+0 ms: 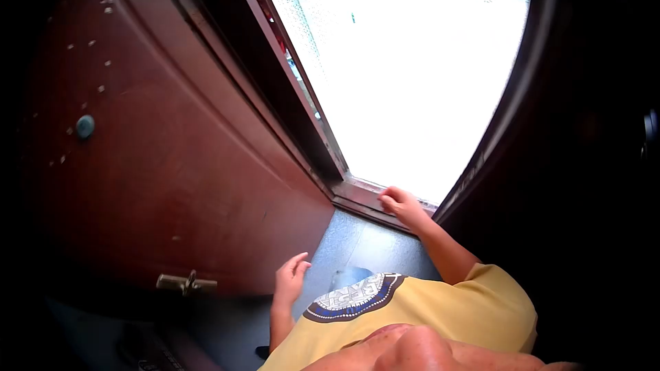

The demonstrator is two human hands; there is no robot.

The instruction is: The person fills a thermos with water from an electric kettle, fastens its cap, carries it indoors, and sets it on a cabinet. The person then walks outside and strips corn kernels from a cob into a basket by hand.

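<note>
My left hand (292,278) is in front of the lower part of a reddish-brown door (199,185), beside my body. Its fingers are slightly bent and apart, with nothing in them. My right hand (405,209) hangs in front of the doorway's threshold (368,199). Its fingers are loosely bent, and I see no object in them. Whether it touches anything cannot be made out. A brass-coloured latch (187,282) is fixed low in view on the door, left of my left hand. Further up the door is a round grey knob (84,126).
A dark door frame (295,89) borders the bright, overexposed doorway (412,82). To the right stands a dark panel (577,144), mostly lost in shadow. Grey-blue floor tiles (381,247) lie below the threshold. Small marks dot the door's surface.
</note>
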